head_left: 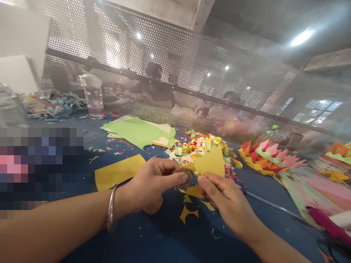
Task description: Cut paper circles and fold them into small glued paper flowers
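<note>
A sheet of yellow paper [212, 162] with a cut edge stands up between my two hands. My left hand [156, 179], with a silver bangle at the wrist, pinches a part of it between thumb and fingers; this part is in shadow and looks brownish. The thumb and forefinger of my right hand [221, 191] are pressed together at the sheet's near edge. Whether a small tool is also between the hands, I cannot make out. Below them, a yellow scrap [188, 214] with curved cutouts lies on the dark blue table [164, 241].
Another yellow sheet [117, 171] lies left of my hands. Behind are green sheets [134, 130] and a heap of colourful cut pieces [203, 144]. A lidded bottle [93, 95] stands back left. Layered paper petals [268, 157] and a magenta-handled object [327, 224] are at right.
</note>
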Demonstrator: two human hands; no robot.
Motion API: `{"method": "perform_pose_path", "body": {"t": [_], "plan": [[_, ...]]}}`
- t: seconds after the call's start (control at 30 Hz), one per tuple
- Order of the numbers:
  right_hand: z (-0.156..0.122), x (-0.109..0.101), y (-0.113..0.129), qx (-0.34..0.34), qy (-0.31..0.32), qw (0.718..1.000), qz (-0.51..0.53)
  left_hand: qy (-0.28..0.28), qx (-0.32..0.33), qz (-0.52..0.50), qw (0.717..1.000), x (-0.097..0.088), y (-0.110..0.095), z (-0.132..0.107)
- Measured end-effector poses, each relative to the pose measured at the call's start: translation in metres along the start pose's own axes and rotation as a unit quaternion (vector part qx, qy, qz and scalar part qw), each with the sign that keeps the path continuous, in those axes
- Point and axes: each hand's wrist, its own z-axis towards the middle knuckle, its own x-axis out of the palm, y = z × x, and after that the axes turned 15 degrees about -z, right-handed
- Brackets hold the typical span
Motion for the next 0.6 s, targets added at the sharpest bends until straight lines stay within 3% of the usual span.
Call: {"method": "perform_pose_path", "body": {"t": [0.6], "plan": [[0.0012, -0.0019, 0.0012, -0.042, -0.01, 0.998, -0.047, -0.004, -0.025, 0.006, 1.0, 0.0027, -0.0032, -0.0012]]}}
